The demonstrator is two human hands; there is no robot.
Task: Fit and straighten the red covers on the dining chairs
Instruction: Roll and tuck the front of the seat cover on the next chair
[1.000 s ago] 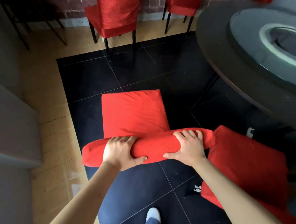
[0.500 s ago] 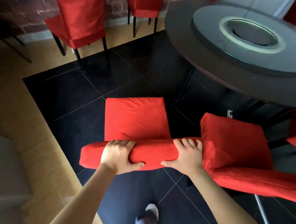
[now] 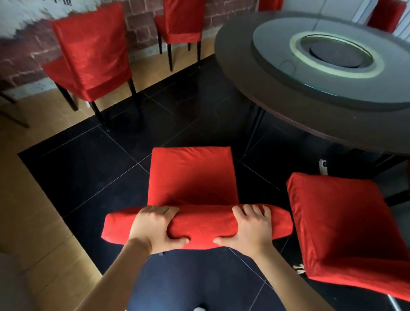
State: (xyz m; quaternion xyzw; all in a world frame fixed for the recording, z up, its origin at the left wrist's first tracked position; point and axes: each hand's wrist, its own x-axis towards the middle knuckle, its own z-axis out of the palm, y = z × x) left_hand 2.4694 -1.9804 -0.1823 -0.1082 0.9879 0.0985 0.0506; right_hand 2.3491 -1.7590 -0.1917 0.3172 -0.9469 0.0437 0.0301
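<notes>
Black floor tiles (image 3: pixel 100 165) and a brick wall (image 3: pixel 142 18) frame the scene, with a round dark counter (image 3: pixel 237 65) at the right and covered chairs (image 3: pixel 91 52) set along the wall. The top of the backrest of the nearest dining chair (image 3: pixel 190 175), already dressed in its red cover (image 3: pixel 203 224), is gripped by the left hand (image 3: pixel 155 229) and the right hand (image 3: pixel 248 226), fingers curled over the front and thumbs pressed at the rear. Straightening appears to be in hand; next, the fabric would likely need to be tugged evenly downward and smoothed.
</notes>
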